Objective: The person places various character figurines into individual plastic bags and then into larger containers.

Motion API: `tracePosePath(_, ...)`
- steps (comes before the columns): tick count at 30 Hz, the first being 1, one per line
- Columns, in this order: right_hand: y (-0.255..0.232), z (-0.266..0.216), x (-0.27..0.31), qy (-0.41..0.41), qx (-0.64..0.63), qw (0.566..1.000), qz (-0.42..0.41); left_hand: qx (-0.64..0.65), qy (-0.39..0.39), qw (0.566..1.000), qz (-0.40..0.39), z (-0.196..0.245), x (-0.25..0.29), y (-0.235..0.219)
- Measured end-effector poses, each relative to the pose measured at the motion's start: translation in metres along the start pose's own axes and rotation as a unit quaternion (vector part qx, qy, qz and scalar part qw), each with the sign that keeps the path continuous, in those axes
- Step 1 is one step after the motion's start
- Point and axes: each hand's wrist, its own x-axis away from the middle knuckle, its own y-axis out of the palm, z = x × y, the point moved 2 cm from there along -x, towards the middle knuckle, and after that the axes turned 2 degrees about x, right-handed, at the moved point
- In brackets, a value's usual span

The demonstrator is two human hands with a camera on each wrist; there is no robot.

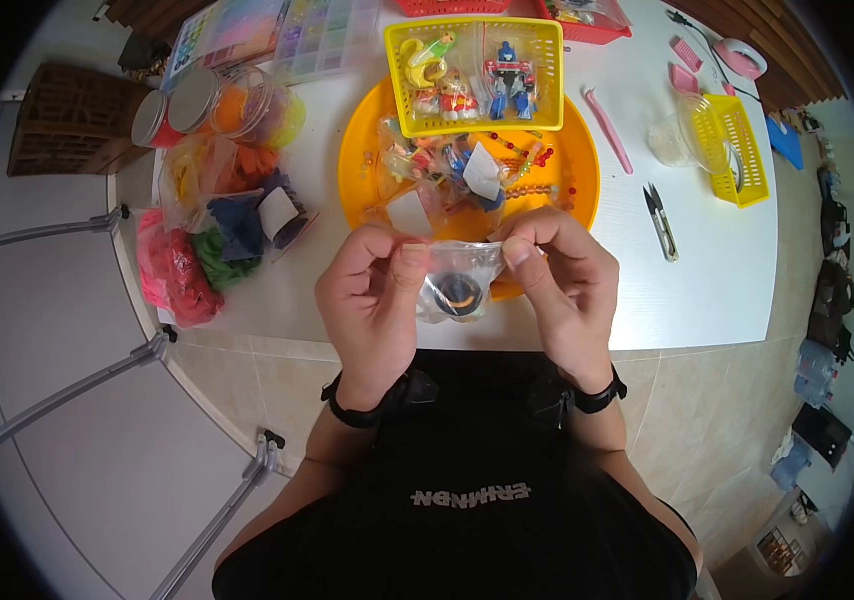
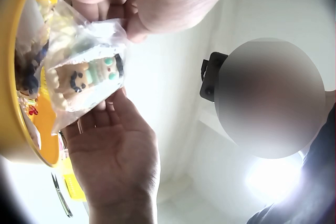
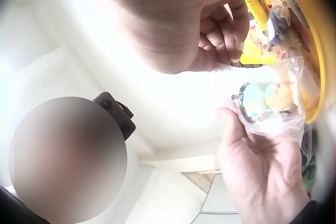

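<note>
Both hands hold a small clear zip bag (image 1: pixel 482 258) up between them at the table's front edge. My left hand (image 1: pixel 377 305) pinches its top left corner between thumb and fingers. At the top right corner, the thumb and fingers of my right hand (image 1: pixel 575 290) pinch the bag's edge. Inside sits a small toy figure (image 2: pixel 92 79), peach and mint green with dark parts, seen through the plastic in the left wrist view. From above, its dark round end shows. Just beyond the hands lies a round orange tray (image 1: pixel 357 165) with bagged trinkets and beads.
A yellow basket (image 1: pixel 392 100) of bagged toys sits on the tray's far side. Bags of coloured material (image 1: pixel 177 270) and lidded jars (image 1: pixel 192 100) stand at left. Thread snips (image 1: pixel 660 222), pink tweezers (image 1: pixel 609 130) and another yellow basket (image 1: pixel 747 150) lie at right.
</note>
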Motion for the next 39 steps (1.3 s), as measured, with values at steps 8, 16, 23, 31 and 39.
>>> tracePosePath(8, 0.003, 0.001, 0.000, 0.012, -0.014, 1.000, 0.003, -0.026, 0.003, 1.000, -0.012, -0.001, -0.001, 0.006)
tracePosePath(16, 0.004, 0.006, 0.000, 0.043, -0.048, 0.998, 0.020, -0.069, -0.014, 0.998, 0.005, -0.006, 0.002, 0.011)
tracePosePath(23, 0.004, 0.010, -0.002, 0.047, -0.022, 0.998, 0.024, -0.113, 0.001, 0.994, 0.007, -0.009, 0.001, 0.011)
tracePosePath(31, -0.003, 0.004, -0.004, 0.037, -0.007, 0.999, -0.010, -0.112, 0.009, 0.994, -0.015, -0.009, -0.004, 0.005)
tracePosePath(39, -0.013, 0.003, -0.011, 0.053, 0.010, 0.998, 0.027, -0.081, -0.115, 0.978, -0.152, -0.006, -0.005, 0.005)
